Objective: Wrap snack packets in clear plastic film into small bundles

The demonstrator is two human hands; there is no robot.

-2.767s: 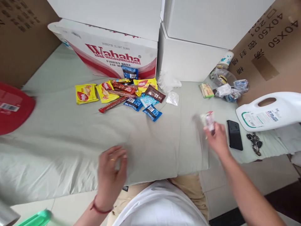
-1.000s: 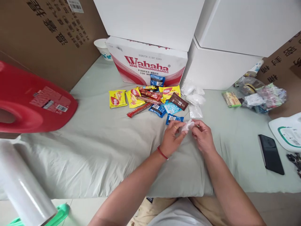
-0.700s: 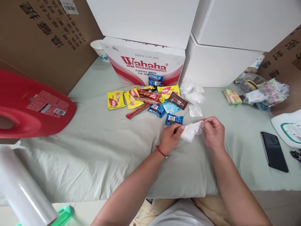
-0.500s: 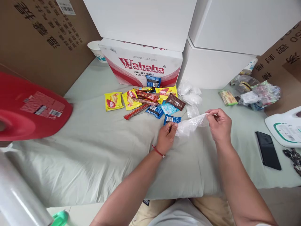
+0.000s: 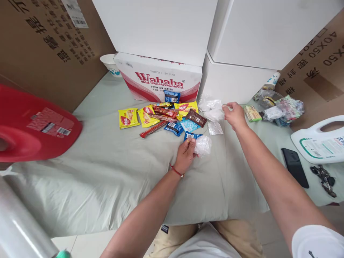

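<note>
My left hand (image 5: 186, 153) is closed on a crumpled wad of clear plastic wrap (image 5: 203, 146), held over the front of the cloth. A blue snack packet (image 5: 191, 135) lies just beyond those fingers, partly hidden. Farther back, my right hand (image 5: 234, 115) reaches out with thumb and forefinger pinched at the edge of another crumpled piece of clear plastic (image 5: 215, 114). Beside it sits a flatter clear piece (image 5: 215, 128). Left of the plastic is a heap of snacks: a brown packet (image 5: 196, 118), a light blue packet (image 5: 189, 125), yellow wafer packets (image 5: 128, 118) and red sticks (image 5: 153, 129).
A Wahaha carton (image 5: 163, 80) and white boxes (image 5: 236, 79) stand behind. At left are a red jug (image 5: 40, 125), a paper bowl (image 5: 111, 64) and a film roll (image 5: 21, 218). On the right lie a phone (image 5: 295, 167), keys (image 5: 324, 180), a white jug (image 5: 319, 141) and bagged bits (image 5: 288, 109).
My right hand has let go of the stretched plastic and moved back to the other clear pieces. The wrap in my left hand is now bunched up. The view has shifted slightly right.
</note>
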